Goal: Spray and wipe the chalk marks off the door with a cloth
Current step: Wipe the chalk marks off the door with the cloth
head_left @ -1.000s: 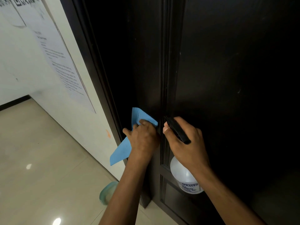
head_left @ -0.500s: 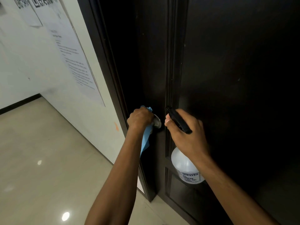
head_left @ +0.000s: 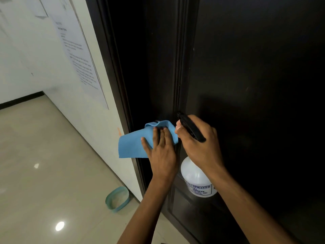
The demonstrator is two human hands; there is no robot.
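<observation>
A dark brown panelled door (head_left: pixel 246 67) fills the right of the head view. My left hand (head_left: pixel 161 148) presses a blue cloth (head_left: pixel 133 143) flat against the door near its left edge, fingers straight. The cloth's left part hangs free past the frame. My right hand (head_left: pixel 198 140) grips a spray bottle (head_left: pixel 197 180); its black nozzle points left toward the cloth and its translucent white body hangs below my wrist. No chalk marks are plain on the dark surface; a few faint specks show higher up.
A white wall (head_left: pixel 44 67) with taped paper notices (head_left: pixel 79 60) stands left of the door frame; a small orange mark (head_left: pixel 119 132) sits low on it. A teal bowl (head_left: pixel 117 199) lies on the glossy tiled floor (head_left: pixel 44 173) by the frame's foot.
Half a second ago my left hand was bunched round the cloth at the door handle; now its fingers lie flat on the spread cloth. My right hand and the bottle have barely moved.
</observation>
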